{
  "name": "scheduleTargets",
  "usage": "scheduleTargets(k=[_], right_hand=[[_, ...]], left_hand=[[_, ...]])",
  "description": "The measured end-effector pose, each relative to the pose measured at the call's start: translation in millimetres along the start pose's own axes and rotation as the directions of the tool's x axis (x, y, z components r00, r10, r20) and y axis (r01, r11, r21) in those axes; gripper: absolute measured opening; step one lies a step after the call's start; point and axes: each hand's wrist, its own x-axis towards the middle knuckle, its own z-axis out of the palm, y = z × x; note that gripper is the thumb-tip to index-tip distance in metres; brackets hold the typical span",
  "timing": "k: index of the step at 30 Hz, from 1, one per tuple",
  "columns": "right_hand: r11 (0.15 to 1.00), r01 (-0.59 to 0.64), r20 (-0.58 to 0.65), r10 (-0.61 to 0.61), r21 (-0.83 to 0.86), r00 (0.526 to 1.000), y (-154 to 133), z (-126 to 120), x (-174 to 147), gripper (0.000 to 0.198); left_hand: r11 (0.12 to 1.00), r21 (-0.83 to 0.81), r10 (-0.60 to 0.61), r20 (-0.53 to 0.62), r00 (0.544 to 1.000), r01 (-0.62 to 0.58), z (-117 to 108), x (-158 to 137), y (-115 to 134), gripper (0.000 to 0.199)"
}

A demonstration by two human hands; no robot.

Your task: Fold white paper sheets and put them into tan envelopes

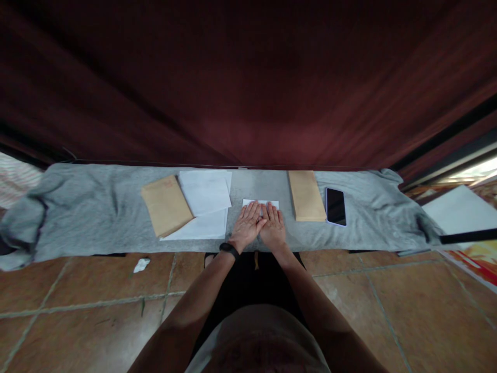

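Note:
A small white piece of paper [261, 201], seemingly folded, lies on the grey cloth in front of me, its far edge showing past my fingertips. My left hand [247, 225] rests flat on it with fingers stretched forward. Beside it, my right hand [273, 225] presses flat on the same paper, and the two thumbs meet or overlap in the middle. Most of the paper is hidden beneath both palms. Left of my hands are loose white sheets [205, 191], partly under a stack of brown envelopes [166, 204]. Another brown envelope stack [306, 196] lies to the right.
A phone [335, 207] with a dark screen lies right of the envelopes. The grey cloth [97, 207] covers a long narrow surface against a dark red panel [248, 103]. Crumpled white tissue [142, 265] sits on the tiled floor [97, 331]. A white board-like sheet [462, 210] is at far right.

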Motion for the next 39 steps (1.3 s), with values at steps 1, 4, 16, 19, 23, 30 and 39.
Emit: scheduleTargets(k=[1,4,16,19,23,30,39], right_hand=[[1.000,0.006,-0.008,-0.006,0.004,1.000,1,1,0,0.054],[1.000,0.015,-0.045,-0.015,0.006,0.999,5,2,-2,0.053],[0.997,-0.072,-0.124,0.072,0.005,0.990,27,-9,-13,0.052],[0.997,-0.056,-0.107,0.062,0.052,0.992,15,-14,-6,0.052],[0.989,0.072,-0.001,-0.073,0.133,0.997,-7,-15,9,0.051],[0.987,0.090,0.060,-0.099,0.132,0.993,-15,-6,18,0.053],[0.991,0.108,-0.067,-0.102,0.078,0.993,11,9,11,0.056]], left_hand=[[1.000,0.010,0.000,0.009,1.000,0.000,0,-1,-1,0.061],[0.999,0.034,0.019,0.012,1.000,-0.019,0,-5,-2,0.062],[0.995,0.065,-0.078,-0.017,0.997,0.079,6,-11,1,0.060],[0.996,0.059,-0.071,-0.025,0.997,0.073,8,-11,0,0.059],[0.997,0.066,-0.035,-0.002,0.999,0.035,10,-12,-4,0.058],[0.991,0.128,-0.025,0.004,1.000,0.024,16,-12,-7,0.060],[0.992,0.048,-0.108,-0.122,0.987,0.115,22,-10,-10,0.058]])
